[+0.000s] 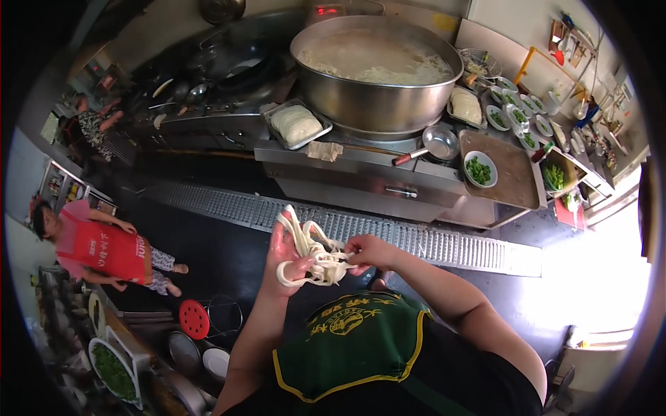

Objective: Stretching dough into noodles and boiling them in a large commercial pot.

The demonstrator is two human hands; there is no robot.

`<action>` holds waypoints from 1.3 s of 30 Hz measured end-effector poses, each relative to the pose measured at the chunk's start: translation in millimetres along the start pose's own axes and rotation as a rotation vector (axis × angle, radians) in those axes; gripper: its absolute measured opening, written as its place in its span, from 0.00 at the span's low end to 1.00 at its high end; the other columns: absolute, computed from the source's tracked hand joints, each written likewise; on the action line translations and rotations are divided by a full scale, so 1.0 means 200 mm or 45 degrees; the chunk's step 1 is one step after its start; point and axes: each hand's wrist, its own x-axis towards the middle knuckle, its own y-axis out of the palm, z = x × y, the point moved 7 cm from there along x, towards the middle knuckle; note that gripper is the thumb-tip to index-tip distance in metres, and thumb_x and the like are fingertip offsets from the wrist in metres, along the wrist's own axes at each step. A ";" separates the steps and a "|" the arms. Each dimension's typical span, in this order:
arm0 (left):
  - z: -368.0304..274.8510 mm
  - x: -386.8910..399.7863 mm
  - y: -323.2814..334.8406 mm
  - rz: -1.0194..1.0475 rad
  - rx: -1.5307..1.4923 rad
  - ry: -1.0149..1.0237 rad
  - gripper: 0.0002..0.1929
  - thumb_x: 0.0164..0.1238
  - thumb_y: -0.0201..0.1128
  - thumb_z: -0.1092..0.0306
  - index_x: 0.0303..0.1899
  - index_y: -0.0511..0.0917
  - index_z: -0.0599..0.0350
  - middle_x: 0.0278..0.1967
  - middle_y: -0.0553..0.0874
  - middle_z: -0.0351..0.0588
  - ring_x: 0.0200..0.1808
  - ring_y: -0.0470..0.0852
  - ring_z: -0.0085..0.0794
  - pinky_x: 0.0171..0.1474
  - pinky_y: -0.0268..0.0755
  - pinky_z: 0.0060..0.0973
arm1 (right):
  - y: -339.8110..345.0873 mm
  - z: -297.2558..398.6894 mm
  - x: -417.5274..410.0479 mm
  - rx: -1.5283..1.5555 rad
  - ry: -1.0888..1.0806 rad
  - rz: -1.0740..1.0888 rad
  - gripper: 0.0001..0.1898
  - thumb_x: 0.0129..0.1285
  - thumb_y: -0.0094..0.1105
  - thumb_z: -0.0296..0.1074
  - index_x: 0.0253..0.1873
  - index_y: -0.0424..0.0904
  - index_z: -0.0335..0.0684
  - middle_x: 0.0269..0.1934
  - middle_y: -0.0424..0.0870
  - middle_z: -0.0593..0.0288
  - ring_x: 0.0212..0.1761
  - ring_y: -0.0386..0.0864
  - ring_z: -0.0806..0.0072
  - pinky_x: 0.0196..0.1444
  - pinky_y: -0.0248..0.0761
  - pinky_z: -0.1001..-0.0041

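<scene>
My left hand (289, 255) is raised with its palm up, thick dough strands (325, 262) looped over its fingers and around the thumb. At the right end of the bundle, my right hand (367, 254) pinches some strands between its fingers. Both hands are over the floor grate, in front of the stove counter. Beyond them stands a large steel pot (374, 99) of cloudy, steaming liquid with noodles in it. A tray of dough (295, 125) lies left of the pot, and another block of dough (465, 106) lies to its right.
A ladle (439, 143) and a bowl of chopped greens (479, 170) rest on the counter; several more bowls stand at the right. A metal floor grate (359, 226) runs below. A person in a red apron (112, 249) stands at the left, near a red stool (194, 319). Another person is farther back.
</scene>
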 end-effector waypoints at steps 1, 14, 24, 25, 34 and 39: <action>-0.04 0.06 0.03 -0.026 -0.014 0.039 0.58 0.52 0.75 0.82 0.82 0.47 0.47 0.66 0.72 0.53 0.66 0.75 0.40 0.64 0.78 0.42 | -0.09 -0.06 0.04 -0.024 0.142 0.049 0.07 0.61 0.68 0.25 0.42 0.81 0.34 0.33 0.84 0.61 0.34 0.86 0.76 0.37 0.84 0.74; -0.15 0.86 0.27 -0.074 0.456 0.409 0.63 0.51 0.81 0.74 0.82 0.42 0.46 0.79 0.57 0.51 0.66 0.75 0.42 0.52 0.87 0.38 | -0.98 0.64 0.09 -0.507 -0.689 -0.242 0.14 0.58 0.71 0.25 0.49 0.85 0.34 0.40 0.87 0.57 0.40 0.83 0.71 0.44 0.77 0.68; 0.31 1.53 0.48 0.157 0.590 0.072 0.55 0.62 0.71 0.82 0.82 0.39 0.49 0.71 0.66 0.55 0.68 0.74 0.40 0.65 0.79 0.40 | -1.30 0.83 0.25 0.427 -0.414 0.055 0.16 0.66 0.64 0.17 0.57 0.79 0.29 0.45 0.88 0.58 0.44 0.85 0.77 0.47 0.79 0.74; 0.37 1.60 0.48 0.203 0.570 0.011 0.56 0.61 0.72 0.81 0.82 0.39 0.47 0.73 0.65 0.55 0.72 0.71 0.43 0.67 0.76 0.41 | -1.33 0.86 0.26 0.434 -0.427 0.032 0.16 0.65 0.64 0.16 0.57 0.79 0.28 0.45 0.88 0.58 0.44 0.85 0.77 0.47 0.80 0.74; 0.46 2.18 0.46 0.559 0.210 -0.277 0.57 0.63 0.73 0.75 0.83 0.37 0.47 0.72 0.67 0.52 0.66 0.75 0.36 0.67 0.72 0.38 | -1.59 1.12 0.36 0.396 -0.475 -0.435 0.15 0.62 0.65 0.14 0.52 0.76 0.30 0.37 0.84 0.61 0.35 0.84 0.76 0.42 0.81 0.73; 0.24 2.51 0.44 0.668 0.007 -0.424 0.58 0.56 0.75 0.79 0.83 0.43 0.44 0.79 0.56 0.50 0.76 0.64 0.38 0.70 0.69 0.40 | -1.78 0.96 0.60 0.394 -0.199 -0.591 0.13 0.60 0.64 0.13 0.42 0.69 0.35 0.35 0.80 0.60 0.39 0.87 0.70 0.42 0.83 0.71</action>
